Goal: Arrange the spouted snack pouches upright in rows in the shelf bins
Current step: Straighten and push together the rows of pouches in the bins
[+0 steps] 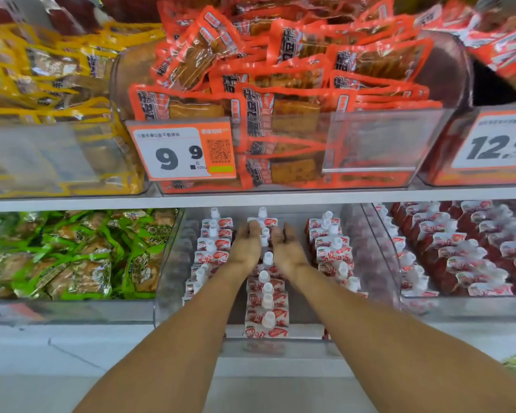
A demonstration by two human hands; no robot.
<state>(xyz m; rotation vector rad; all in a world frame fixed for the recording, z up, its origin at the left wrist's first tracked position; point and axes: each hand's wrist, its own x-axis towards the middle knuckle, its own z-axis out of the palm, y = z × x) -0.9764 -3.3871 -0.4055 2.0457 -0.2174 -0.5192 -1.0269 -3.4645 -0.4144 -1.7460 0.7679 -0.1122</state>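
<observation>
Hands [248,244] flanking pouches [267,305], green packets [72,251] beside

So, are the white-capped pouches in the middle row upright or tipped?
Upright: the white-capped red-and-white pouches in the middle row stand with spouts up, between both hands.

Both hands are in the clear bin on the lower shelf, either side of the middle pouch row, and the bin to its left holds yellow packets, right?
Not quite. The head view shows green packets in the bin to its left; the yellow ones sit on the upper shelf. The rest holds: left hand and right hand flank the middle row in the clear bin.
</observation>
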